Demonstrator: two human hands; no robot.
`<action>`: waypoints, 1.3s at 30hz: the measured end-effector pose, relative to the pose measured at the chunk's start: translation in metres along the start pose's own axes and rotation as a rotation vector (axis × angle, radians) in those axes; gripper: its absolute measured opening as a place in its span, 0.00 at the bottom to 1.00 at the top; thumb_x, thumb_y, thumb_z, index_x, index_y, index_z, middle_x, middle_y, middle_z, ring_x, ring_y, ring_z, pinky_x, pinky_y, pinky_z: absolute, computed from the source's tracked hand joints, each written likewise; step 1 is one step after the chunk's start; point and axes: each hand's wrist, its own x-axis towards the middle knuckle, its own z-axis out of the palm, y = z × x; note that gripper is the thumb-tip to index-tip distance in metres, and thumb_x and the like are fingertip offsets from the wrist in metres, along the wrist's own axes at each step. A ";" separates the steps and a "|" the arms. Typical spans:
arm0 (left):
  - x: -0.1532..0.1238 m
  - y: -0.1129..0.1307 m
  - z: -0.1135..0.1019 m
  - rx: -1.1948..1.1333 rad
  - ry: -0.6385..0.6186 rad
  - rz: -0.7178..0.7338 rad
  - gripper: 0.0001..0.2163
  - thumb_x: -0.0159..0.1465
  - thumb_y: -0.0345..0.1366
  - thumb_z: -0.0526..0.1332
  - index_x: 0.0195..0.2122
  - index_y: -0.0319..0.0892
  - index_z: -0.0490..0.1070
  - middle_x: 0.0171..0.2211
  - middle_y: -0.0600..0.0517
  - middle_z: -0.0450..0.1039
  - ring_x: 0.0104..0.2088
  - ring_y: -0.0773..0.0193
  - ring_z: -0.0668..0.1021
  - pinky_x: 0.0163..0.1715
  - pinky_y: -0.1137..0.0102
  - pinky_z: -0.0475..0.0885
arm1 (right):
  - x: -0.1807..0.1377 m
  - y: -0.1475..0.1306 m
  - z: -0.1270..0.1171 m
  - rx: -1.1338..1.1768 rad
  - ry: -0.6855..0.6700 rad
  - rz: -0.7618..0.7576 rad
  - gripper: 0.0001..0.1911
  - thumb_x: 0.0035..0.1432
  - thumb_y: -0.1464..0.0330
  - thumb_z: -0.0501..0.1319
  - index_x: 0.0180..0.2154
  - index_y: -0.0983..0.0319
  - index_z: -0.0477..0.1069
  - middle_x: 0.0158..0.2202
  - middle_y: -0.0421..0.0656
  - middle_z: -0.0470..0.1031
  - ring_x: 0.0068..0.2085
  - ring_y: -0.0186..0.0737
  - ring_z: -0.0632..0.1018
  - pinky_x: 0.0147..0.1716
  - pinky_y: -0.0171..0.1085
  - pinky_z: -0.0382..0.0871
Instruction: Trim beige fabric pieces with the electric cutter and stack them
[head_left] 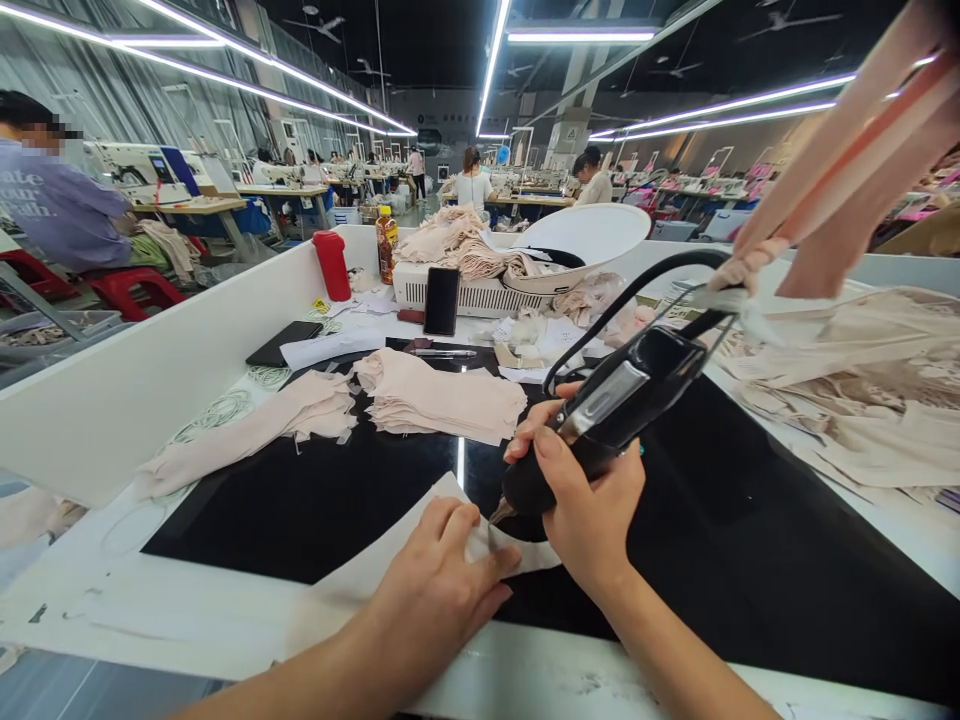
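Note:
My right hand (581,500) is closed around a black corded hand tool (615,405), whose tip touches a pale fabric piece (405,550) on the glossy black work surface (315,500). My left hand (442,585) lies flat on that fabric with fingers stretched out, just left of the tool tip. A black cable (637,285) arches up from the tool toward the right. Behind my hands lie a stack of beige fabric pieces (442,400) and a longer beige piece (247,430).
White table walls (150,370) enclose the bench. At the back stand a red bottle (332,265), a drink bottle (386,245), a phone (441,300), a white box (480,295) and fabric heaps (862,390). Other people sit at sewing machines beyond.

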 end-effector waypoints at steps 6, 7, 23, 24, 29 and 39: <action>0.000 0.000 -0.001 -0.008 -0.015 -0.009 0.15 0.71 0.37 0.68 0.58 0.48 0.74 0.52 0.41 0.68 0.53 0.46 0.72 0.53 0.49 0.77 | 0.001 0.002 0.003 0.039 -0.019 -0.011 0.19 0.58 0.69 0.71 0.49 0.55 0.68 0.32 0.34 0.76 0.27 0.34 0.78 0.31 0.38 0.77; 0.001 0.000 -0.002 -0.010 -0.023 -0.009 0.15 0.71 0.37 0.67 0.58 0.47 0.74 0.52 0.41 0.68 0.52 0.46 0.72 0.52 0.50 0.77 | 0.001 0.003 0.004 0.034 -0.023 -0.014 0.19 0.58 0.69 0.71 0.49 0.55 0.68 0.32 0.34 0.76 0.27 0.34 0.77 0.30 0.38 0.77; 0.002 -0.003 -0.012 0.008 -0.057 -0.014 0.15 0.72 0.37 0.66 0.59 0.47 0.74 0.53 0.41 0.71 0.53 0.48 0.75 0.53 0.52 0.78 | 0.010 -0.002 -0.019 -0.148 0.024 -0.062 0.19 0.57 0.64 0.75 0.46 0.55 0.71 0.35 0.36 0.78 0.31 0.38 0.78 0.37 0.42 0.77; 0.003 -0.004 -0.014 0.012 -0.051 -0.011 0.14 0.73 0.35 0.65 0.59 0.45 0.74 0.52 0.41 0.72 0.53 0.49 0.76 0.52 0.55 0.78 | 0.010 -0.003 -0.024 -0.178 0.025 -0.060 0.19 0.57 0.63 0.76 0.46 0.54 0.71 0.35 0.37 0.78 0.32 0.39 0.79 0.38 0.43 0.77; 0.018 -0.016 -0.012 0.043 0.008 -0.007 0.08 0.74 0.27 0.61 0.52 0.41 0.75 0.48 0.46 0.75 0.51 0.56 0.78 0.53 0.62 0.77 | 0.016 -0.006 -0.047 -0.357 0.085 -0.073 0.24 0.53 0.58 0.77 0.48 0.55 0.73 0.43 0.43 0.79 0.40 0.47 0.80 0.41 0.46 0.76; 0.041 -0.037 -0.006 -0.117 -0.129 -0.088 0.06 0.73 0.24 0.59 0.39 0.40 0.71 0.43 0.48 0.76 0.45 0.56 0.79 0.51 0.62 0.75 | -0.030 -0.003 -0.094 -0.612 -0.227 -0.398 0.02 0.66 0.68 0.65 0.40 0.55 0.78 0.33 0.40 0.79 0.33 0.39 0.81 0.33 0.35 0.76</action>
